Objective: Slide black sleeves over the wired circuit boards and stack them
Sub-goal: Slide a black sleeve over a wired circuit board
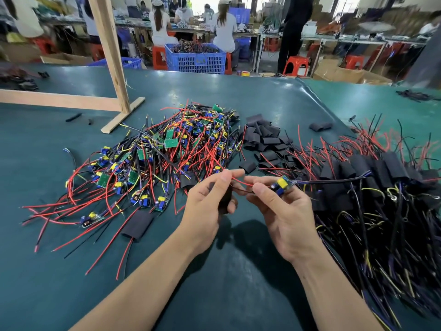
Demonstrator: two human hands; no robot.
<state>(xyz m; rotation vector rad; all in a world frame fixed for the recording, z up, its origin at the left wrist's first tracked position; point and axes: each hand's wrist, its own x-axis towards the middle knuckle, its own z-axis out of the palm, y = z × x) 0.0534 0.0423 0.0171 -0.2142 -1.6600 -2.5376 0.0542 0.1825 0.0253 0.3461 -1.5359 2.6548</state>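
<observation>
Bare green surface [214,271] lay open between a tangled board pile [167,149] and stacked sleeved boards [381,187].

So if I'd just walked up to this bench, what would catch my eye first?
Probably the big tangle of bare circuit boards with red and black wires, heaped left of centre on the green table. Right in front, the left hand holds a black sleeve while the right hand holds a board by its wires. A pile of sleeved boards sprawls at right.
</observation>
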